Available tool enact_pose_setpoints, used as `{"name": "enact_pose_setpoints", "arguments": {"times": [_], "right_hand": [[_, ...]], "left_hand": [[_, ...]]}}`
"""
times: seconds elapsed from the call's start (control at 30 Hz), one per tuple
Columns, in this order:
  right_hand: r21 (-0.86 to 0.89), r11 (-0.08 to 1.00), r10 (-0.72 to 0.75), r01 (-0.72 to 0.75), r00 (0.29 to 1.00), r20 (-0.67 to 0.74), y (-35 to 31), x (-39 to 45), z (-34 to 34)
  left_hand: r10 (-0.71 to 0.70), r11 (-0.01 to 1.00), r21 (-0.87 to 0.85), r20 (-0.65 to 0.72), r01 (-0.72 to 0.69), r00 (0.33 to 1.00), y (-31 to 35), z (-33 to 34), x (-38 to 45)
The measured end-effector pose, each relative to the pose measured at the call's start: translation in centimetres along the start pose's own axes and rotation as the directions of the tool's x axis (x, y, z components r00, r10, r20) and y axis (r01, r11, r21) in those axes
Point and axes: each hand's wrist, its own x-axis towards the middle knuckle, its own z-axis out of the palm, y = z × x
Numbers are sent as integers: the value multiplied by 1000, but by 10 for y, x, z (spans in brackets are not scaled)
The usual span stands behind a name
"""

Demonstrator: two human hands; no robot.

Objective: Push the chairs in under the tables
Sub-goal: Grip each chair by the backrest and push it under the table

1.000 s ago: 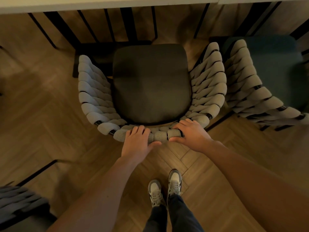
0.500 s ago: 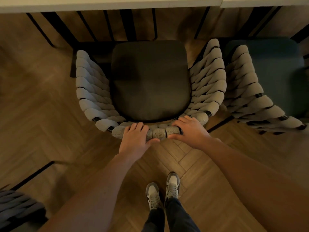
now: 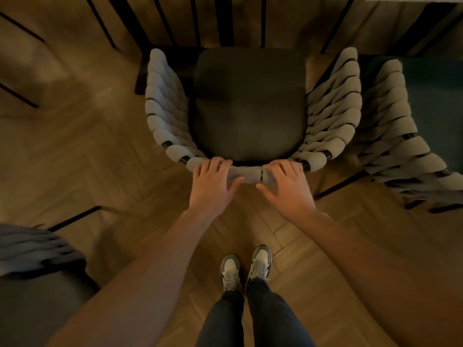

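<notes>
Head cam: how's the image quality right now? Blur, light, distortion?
Head view: dim, warm light; chair seat nearly black. Head view: motion blur smears the floor at left and the near-left chair; both hands on the backrest look soft. Head view: wide-angle bend curves the forearms at the edges. No glare.

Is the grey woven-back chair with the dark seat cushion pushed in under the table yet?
Not yet. The grey woven-back chair's dark seat cushion shows whole. Left hand and right hand rest on its back rail.
</notes>
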Motion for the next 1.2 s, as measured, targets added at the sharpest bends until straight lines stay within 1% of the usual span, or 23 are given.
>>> {"name": "enact_pose_setpoints", "arguments": {"times": [0.07,0.13,0.3,0.5,0.7,0.87,1.0,1.07,1.2], "right_hand": [[61,997,-48,49,999,-14,-21,-18,7],[123,989,-80,78,997,16,-41,-34,15],[207,971,-156,119,973,171,-87,-63,33],[225,954,-268,200,904,333,-165,-103,64],[227,943,-317,242,860,400,-262,-160,114],[199,936,-350,291,834,426,-343,-211,171],[194,928,-372,317,804,464,-405,-249,219],[198,922,-388,334,778,494,-437,-267,240],[226,913,-407,339,723,558,-492,-292,278]], "left_hand": [[-60,997,-61,-66,56,996,-4,-6,-25],[-136,986,-107,-95,126,986,-10,-10,-54],[-316,937,-188,-110,293,942,-31,-17,-130],[-449,885,-192,-106,425,887,-75,-12,-228],[-584,798,-248,-87,550,807,-141,-8,-333],[-681,713,-305,-89,631,727,-216,-6,-441],[-776,611,-348,-87,711,624,-278,-8,-536],[-819,555,-377,-90,741,567,-305,-9,-580],[-873,470,-418,-94,778,478,-353,-13,-644]]}}
